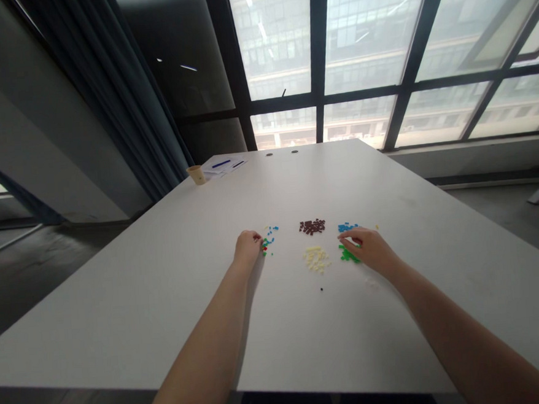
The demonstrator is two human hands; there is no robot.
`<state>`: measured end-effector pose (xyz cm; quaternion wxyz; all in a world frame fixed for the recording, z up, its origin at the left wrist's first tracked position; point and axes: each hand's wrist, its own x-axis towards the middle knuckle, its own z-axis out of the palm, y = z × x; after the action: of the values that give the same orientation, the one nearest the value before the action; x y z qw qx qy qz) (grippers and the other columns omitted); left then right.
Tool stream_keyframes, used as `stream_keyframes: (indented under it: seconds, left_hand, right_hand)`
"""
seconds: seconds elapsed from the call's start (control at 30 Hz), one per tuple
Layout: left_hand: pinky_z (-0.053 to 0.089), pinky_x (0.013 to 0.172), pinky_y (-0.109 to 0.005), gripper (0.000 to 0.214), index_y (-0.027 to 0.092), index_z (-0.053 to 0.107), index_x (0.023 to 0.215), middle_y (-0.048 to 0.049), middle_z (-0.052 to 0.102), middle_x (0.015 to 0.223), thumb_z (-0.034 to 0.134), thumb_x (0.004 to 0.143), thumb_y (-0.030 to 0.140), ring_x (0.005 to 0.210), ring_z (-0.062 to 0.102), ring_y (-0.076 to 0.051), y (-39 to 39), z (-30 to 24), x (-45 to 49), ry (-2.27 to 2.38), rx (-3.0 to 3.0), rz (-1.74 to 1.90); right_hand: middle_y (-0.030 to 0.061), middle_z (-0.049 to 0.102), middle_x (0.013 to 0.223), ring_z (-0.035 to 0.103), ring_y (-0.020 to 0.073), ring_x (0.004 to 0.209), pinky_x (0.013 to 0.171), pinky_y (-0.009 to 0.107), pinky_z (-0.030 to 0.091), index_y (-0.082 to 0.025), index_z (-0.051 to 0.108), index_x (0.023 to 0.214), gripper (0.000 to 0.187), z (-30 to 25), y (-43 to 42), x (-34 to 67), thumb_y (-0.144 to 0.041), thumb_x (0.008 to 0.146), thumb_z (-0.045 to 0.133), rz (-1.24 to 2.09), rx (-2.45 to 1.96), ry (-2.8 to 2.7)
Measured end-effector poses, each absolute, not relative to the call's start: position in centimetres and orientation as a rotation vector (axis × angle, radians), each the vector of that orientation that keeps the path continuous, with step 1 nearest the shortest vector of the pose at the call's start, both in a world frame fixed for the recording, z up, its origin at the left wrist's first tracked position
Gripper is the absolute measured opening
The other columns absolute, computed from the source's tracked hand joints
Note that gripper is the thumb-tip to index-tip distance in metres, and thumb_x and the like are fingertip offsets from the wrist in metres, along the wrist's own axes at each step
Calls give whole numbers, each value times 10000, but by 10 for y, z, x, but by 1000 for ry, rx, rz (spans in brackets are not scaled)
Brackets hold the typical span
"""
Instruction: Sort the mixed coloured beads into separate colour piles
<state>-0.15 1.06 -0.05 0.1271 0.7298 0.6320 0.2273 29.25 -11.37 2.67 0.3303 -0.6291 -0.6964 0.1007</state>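
Note:
Small coloured pieces lie sorted on a white table. My left hand rests with curled fingers against a mixed cluster of red, green and blue pieces. My right hand has its fingertips pinched at the edge of a green pile, just below a blue pile. Between the hands lie a dark brown pile and a cream pile. What either hand holds is too small to make out.
A single dark piece lies alone nearer to me. At the table's far left corner stand a tan paper cup and papers with a blue pen. Large windows and a dark curtain lie beyond.

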Motion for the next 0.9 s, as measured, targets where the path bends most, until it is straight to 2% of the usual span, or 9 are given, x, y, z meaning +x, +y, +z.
stream_keyframes:
  seconds: [0.13,0.27,0.47,0.6,0.8,0.9]
  left_hand:
    - [456,682,-291,88,154,655,662,-74,654,694,571,671,179,692,601,-178,8,2,0,1765,2057,793]
    - [464,679,-296,112,172,646,730,-56,654,717,541,710,206,675,591,-167,-4,17,10,1574,2057,1004]
    - [486,675,-250,166,191,641,874,-46,660,846,516,768,222,738,598,-137,-46,50,41,1092,2219,983]
    - [472,756,-282,242,211,550,1028,-30,645,857,536,787,203,778,587,-130,-65,58,50,912,2426,1048]
    - [463,754,-275,183,198,506,1013,-37,622,851,491,832,224,817,582,-133,-74,60,53,758,2631,1006]
    - [464,759,-269,172,197,508,1005,-39,617,858,482,838,225,830,583,-133,-78,62,55,731,2639,987]
  right_hand:
    - [46,648,760,527,132,615,608,259,407,-180,681,837,252,26,-114,292,-304,778,470,273,-1642,-1840]
    - [41,643,743,524,135,609,606,263,404,-187,679,830,243,27,-115,293,-295,779,468,250,-1649,-1856]
    - [40,638,729,514,126,602,587,245,390,-184,681,824,241,28,-116,290,-292,783,468,253,-1638,-1881]
    - [36,633,713,517,125,609,586,243,386,-182,681,827,235,27,-115,289,-280,779,473,275,-1632,-1897]
    - [49,657,789,553,141,692,637,258,404,-187,680,815,212,29,-116,284,-261,780,484,314,-1572,-1897]
    - [41,640,750,546,140,680,635,260,401,-198,677,823,209,33,-120,277,-266,793,482,294,-1536,-1913]
